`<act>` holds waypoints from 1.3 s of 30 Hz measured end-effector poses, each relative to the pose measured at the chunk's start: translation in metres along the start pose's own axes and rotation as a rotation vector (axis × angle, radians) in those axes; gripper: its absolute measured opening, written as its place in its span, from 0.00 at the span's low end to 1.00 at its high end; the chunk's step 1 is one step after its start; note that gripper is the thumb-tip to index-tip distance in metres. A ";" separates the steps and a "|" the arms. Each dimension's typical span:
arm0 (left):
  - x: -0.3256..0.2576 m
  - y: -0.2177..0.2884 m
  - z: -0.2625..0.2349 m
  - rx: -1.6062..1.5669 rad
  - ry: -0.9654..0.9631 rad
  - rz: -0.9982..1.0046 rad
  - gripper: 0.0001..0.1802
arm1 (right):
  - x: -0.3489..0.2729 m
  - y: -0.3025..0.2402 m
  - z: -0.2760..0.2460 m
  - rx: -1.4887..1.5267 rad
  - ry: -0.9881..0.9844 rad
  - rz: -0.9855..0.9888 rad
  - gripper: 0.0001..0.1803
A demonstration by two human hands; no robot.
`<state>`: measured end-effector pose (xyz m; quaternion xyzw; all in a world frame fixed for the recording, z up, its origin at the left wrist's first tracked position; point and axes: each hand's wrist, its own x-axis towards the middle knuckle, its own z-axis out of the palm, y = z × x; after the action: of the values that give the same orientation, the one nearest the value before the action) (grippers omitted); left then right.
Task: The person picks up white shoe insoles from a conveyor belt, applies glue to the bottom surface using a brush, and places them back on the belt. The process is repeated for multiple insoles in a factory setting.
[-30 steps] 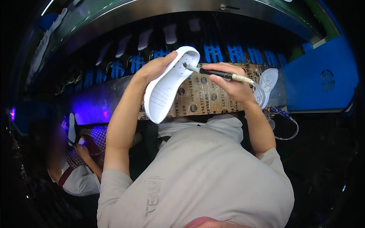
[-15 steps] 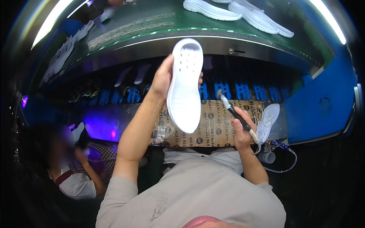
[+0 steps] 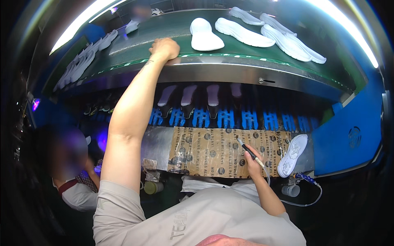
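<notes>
At the near edge of the green conveyor belt point(image 3: 135, 49), the left hand point(image 3: 165, 48) rested knuckles-up with fingers curled, holding nothing, just beside a white shoe sole point(image 3: 204, 36) lying flat on the belt. More white soles point(image 3: 271, 33) lay toward the far right corner. The right hand point(image 3: 253, 160) was closed around a pen-like tool point(image 3: 250, 152) over the cardboard-covered bench point(image 3: 205, 151), another sole point(image 3: 292, 155) at its right edge. To my eye, letting go cleanly meant leaving the sole square and clear of its neighbours.
</notes>
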<state>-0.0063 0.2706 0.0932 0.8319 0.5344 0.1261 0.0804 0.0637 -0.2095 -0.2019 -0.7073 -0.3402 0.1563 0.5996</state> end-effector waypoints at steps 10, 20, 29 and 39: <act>0.173 -0.078 0.041 0.258 -0.126 -0.104 0.30 | 0.011 0.037 0.012 -0.093 -0.040 -0.051 0.17; 0.301 -0.144 0.030 0.489 0.103 -0.008 0.28 | 0.008 0.045 0.011 -0.076 -0.063 0.041 0.19; 0.345 -0.225 0.001 0.830 0.241 0.102 0.34 | 0.018 0.034 -0.009 -0.084 -0.333 0.111 0.20; 0.359 -0.248 -0.024 0.702 0.287 0.276 0.32 | 0.022 0.033 0.002 -0.087 -0.276 -0.063 0.24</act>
<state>-0.0861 0.7005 0.0936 0.8467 0.4341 0.0607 -0.3017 0.0885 -0.1948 -0.2298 -0.6936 -0.4479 0.2181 0.5204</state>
